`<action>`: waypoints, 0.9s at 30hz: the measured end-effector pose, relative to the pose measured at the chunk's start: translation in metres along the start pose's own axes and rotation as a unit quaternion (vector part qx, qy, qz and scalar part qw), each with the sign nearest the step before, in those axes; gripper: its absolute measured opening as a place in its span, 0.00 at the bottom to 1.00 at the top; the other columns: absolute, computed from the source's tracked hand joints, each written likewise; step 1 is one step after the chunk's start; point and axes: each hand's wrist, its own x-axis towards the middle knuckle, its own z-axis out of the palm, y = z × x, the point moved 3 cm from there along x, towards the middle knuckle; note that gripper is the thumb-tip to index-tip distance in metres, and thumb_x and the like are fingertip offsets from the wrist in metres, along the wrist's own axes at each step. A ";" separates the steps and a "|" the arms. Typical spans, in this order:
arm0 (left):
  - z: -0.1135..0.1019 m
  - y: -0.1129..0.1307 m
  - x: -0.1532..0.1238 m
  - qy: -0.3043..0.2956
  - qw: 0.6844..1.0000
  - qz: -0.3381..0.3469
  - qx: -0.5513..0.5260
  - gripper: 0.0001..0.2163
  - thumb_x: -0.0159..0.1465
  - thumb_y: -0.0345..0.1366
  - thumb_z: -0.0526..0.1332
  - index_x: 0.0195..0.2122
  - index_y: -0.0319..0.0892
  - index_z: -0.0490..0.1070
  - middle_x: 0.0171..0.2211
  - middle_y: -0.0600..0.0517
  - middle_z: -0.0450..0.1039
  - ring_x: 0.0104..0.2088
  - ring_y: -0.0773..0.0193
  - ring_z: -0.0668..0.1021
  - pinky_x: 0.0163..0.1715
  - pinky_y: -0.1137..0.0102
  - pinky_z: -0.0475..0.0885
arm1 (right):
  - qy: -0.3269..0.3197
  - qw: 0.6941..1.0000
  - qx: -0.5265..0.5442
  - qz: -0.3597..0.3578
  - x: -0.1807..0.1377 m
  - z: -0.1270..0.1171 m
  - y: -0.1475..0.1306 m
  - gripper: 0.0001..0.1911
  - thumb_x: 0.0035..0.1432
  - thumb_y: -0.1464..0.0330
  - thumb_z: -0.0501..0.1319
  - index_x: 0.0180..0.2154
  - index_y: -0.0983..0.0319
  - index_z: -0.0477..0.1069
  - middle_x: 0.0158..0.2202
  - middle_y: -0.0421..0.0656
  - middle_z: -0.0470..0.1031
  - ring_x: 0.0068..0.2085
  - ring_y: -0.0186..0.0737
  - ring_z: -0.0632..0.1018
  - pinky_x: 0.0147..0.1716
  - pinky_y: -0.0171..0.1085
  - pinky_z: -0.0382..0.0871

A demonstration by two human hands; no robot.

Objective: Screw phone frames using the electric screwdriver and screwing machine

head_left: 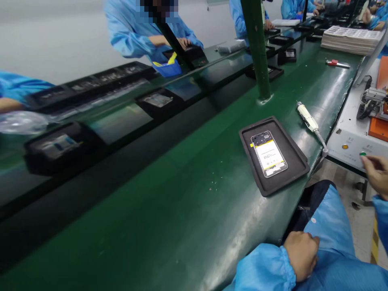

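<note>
Hands, two: left hand (301, 254) fisted, right hand (376, 174) by one green button (363, 154).

Long green conveyor belt (169, 210) runs diagonally through view. Green upright post (257, 48) stands on it. White pen-shaped electric screwdriver (307, 118) lies near belt's right edge, cable trailing off. Red-and-white marker (337, 63) lies farther up, just before stack of pale moulded trays (351, 39). Black trays carrying parts (62, 145) sit in row along dark middle lane. Co-workers in blue smocks (133, 32) work on far side. Crumpled clear plastic bag (22, 122) at left edge.
</note>
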 end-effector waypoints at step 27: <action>0.049 -0.011 0.040 0.089 0.991 -0.097 0.000 0.11 0.59 0.31 0.60 0.42 0.40 0.79 0.34 0.39 0.79 0.38 0.47 0.81 0.33 0.60 0.74 | -0.429 0.882 -0.088 -0.172 0.028 0.100 -0.281 0.24 0.59 0.76 0.51 0.56 0.79 0.63 0.40 0.63 0.75 0.41 0.56 0.78 0.36 0.45 0.74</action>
